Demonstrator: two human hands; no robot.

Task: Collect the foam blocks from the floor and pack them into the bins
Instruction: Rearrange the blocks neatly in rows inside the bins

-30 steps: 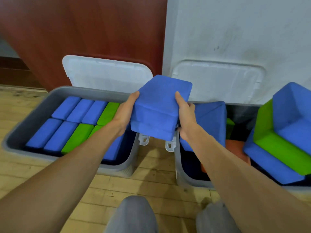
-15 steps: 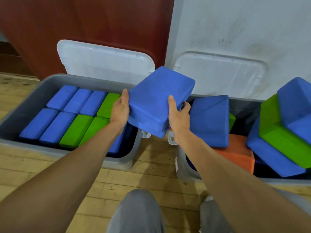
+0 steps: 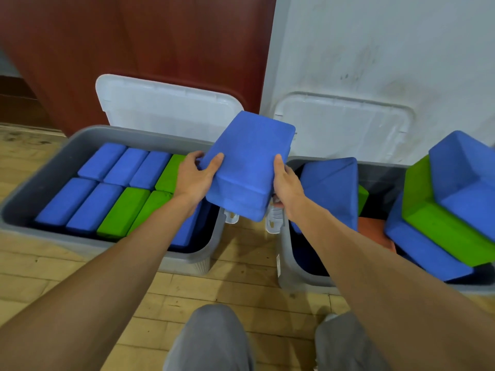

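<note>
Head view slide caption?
Left hand and right hand hold a blue foam block above the gap between the left bin and right bin.

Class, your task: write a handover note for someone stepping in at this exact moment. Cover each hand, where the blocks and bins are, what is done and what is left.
Hands: left hand and right hand both grip one blue block, tilted in the air above the gap between the bins.
Left bin: packed blocks, blue and green, lie flat in neat rows.
Right bin: a loose pile of blue, green and orange blocks, some above the rim.
Done: many blocks binned.
Left: place the held block; no loose blocks show on the visible floor.
</note>
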